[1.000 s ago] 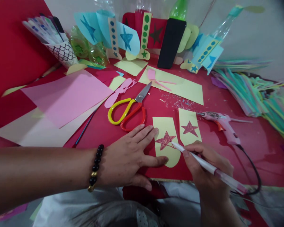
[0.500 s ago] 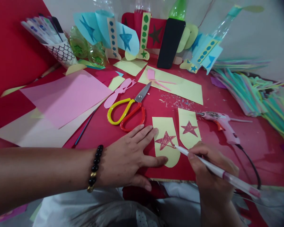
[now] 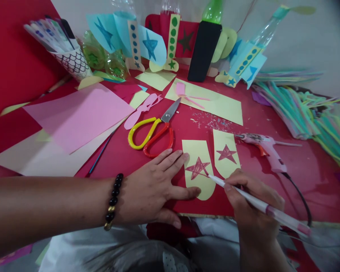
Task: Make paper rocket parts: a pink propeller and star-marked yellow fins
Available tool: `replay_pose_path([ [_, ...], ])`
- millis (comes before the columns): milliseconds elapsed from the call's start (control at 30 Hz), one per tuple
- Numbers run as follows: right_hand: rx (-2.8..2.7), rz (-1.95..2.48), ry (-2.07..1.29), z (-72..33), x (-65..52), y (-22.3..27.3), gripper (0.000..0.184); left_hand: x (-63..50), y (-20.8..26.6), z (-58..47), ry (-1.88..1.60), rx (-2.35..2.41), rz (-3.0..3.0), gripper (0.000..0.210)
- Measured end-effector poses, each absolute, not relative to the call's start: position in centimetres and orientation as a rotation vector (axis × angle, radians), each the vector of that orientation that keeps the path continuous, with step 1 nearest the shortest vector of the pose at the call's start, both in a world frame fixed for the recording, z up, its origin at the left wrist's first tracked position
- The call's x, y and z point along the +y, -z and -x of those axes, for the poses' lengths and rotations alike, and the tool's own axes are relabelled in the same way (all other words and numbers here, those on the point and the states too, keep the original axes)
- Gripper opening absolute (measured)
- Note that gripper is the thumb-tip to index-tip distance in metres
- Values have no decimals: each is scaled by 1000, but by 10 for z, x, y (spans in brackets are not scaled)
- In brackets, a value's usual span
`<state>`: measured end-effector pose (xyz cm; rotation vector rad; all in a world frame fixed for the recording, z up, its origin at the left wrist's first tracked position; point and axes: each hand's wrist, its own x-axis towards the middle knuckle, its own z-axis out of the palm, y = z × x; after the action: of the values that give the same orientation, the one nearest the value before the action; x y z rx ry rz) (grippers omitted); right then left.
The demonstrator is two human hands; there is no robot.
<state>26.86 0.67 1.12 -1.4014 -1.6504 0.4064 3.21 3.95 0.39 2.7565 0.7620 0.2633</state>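
Observation:
A pale yellow paper piece (image 3: 204,190) with a rounded lower end lies flat on the red table, bearing a red scribbled star (image 3: 197,168). My left hand (image 3: 155,185) is spread on the table, fingertips on the paper's left edge and another finger across its lower part. My right hand (image 3: 255,204) grips a white felt-tip pen (image 3: 257,204), whose tip touches the star's lower right point. Just right lies a second yellow piece (image 3: 219,138) with a filled red star (image 3: 227,153). Scissors (image 3: 170,113) with one yellow and one red handle rest beyond my left hand.
A pink glue gun (image 3: 266,147) with a cord lies at right, near striped pipe cleaners (image 3: 289,113). Pink paper (image 3: 79,117) covers the left side. At the back stand decorated bottles (image 3: 147,41), a black phone-like slab (image 3: 205,51) and a pen cup (image 3: 73,64).
The pen tip and my right hand have shifted very slightly left. My left hand and the papers stay in place.

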Motion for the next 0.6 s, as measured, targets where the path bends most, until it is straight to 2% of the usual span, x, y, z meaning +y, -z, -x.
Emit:
replay_pose_path([
  [167,-1712,1392,-440,-268,8,-12,7,40,-5,-32,-234,752,-2756,70],
  [300,-1671,1384,-409,-269,8,-11,12,40,-5,-33,-229,753,-2757,71],
  [467,-1781,1339,-463,-273,8,-10,7,40,-4,-32,-242,753,-2759,71],
  [600,-1692,1377,-396,-274,8,-10,13,39,-4,-32,-240,756,-2751,71],
])
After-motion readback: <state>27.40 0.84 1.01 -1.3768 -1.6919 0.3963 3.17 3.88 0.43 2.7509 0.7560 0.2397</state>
